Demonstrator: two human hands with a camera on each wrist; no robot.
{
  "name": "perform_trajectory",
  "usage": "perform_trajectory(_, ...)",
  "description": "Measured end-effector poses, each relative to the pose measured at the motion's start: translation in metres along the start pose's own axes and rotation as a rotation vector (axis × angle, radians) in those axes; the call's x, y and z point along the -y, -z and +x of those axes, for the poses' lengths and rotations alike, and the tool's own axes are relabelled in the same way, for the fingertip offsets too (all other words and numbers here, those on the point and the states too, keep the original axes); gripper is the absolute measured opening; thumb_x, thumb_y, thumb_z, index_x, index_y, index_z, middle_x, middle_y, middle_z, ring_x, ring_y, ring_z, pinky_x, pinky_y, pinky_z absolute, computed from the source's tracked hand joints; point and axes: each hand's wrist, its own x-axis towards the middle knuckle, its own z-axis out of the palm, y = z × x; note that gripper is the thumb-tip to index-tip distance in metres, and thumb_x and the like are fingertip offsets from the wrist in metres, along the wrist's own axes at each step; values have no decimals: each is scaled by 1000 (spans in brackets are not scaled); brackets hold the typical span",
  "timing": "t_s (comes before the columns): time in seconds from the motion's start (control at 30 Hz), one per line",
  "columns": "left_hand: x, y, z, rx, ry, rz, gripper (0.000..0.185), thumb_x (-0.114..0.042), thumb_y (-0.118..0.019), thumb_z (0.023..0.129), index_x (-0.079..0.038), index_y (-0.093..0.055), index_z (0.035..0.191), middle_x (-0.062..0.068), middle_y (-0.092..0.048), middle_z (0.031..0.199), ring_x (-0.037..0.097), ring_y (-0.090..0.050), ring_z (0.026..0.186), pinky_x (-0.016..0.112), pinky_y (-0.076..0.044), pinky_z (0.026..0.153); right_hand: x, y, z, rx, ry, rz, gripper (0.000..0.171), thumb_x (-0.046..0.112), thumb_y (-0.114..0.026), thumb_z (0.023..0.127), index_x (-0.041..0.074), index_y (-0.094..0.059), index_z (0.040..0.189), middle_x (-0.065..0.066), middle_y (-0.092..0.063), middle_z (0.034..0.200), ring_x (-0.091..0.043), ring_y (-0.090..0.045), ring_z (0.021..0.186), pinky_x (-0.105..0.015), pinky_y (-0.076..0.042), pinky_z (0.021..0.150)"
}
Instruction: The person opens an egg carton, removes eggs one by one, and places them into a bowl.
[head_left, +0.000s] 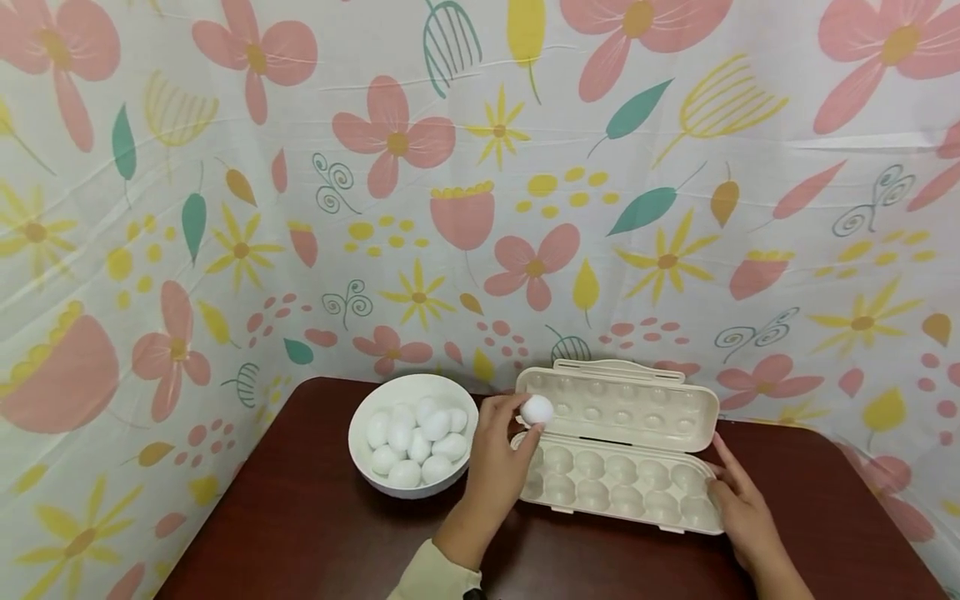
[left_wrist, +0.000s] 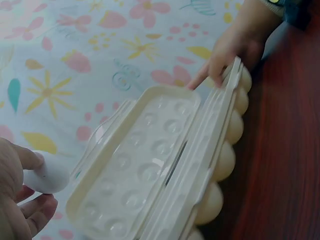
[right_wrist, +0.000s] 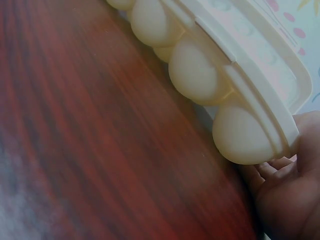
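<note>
My left hand [head_left: 501, 454] pinches a white egg [head_left: 537, 409] between thumb and fingers, above the left end of an opened cream egg carton [head_left: 615, 504]. The carton's two rows of cups are bare in the head view, and its lid [head_left: 701, 408] leans back toward the wall. At the carton's right end, my right hand [head_left: 746, 517] grips the edge, thumb near the rim and a finger stretched up along the lid. In the right wrist view, the fingers [right_wrist: 267, 172] reach under the end cup. The egg [left_wrist: 47, 172] in the left wrist view overlaps the floral cloth.
Left of the carton stands a white bowl [head_left: 362, 450] heaped with several white eggs [head_left: 401, 437]. Everything rests on a dark reddish-brown table [head_left: 300, 500]. A floral cloth [head_left: 450, 275] hangs right behind the table and along its left side.
</note>
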Motion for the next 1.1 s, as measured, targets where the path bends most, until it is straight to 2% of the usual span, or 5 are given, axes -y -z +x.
perform_trajectory(0.17,5,23,3,-57,3,27,39,-12,-73,93,-9,-62,131,11,-55,120,19,-66,102,31,-59,86,1,-1,1,-1,-8,2,65,9,-38,107,31,-13,163,32,-61,109,4,-66,92,-19,-56,71)
perform_trajectory(0.27,8,39,5,-91,21,46,40,-11,-75,91,-8,-63,129,11,-56,121,20,-67,107,36,-59,87,1,-1,1,3,-15,-6,65,10,-38,108,32,-13,163,33,-60,109,4,-66,93,-19,-56,71)
perform_trajectory(0.57,22,82,13,-134,81,130,41,-10,-78,88,-8,-65,127,11,-58,120,25,-69,110,39,-60,87,2,-1,0,-3,-13,29,65,10,-39,108,31,-13,163,32,-61,109,6,-65,93,-17,-56,72)
perform_trajectory(0.8,30,109,4,-113,116,225,42,-11,-77,89,-9,-64,128,11,-58,119,26,-68,109,39,-59,89,0,0,-1,7,-11,37,65,10,-39,108,32,-13,163,32,-61,109,5,-65,93,-17,-56,71)
perform_trajectory(1.1,36,129,-9,-45,189,337,41,-10,-76,89,-7,-64,129,11,-57,118,26,-66,106,41,-58,90,0,0,1,11,5,44,65,9,-39,108,30,-13,163,31,-61,110,5,-65,94,-16,-55,72)
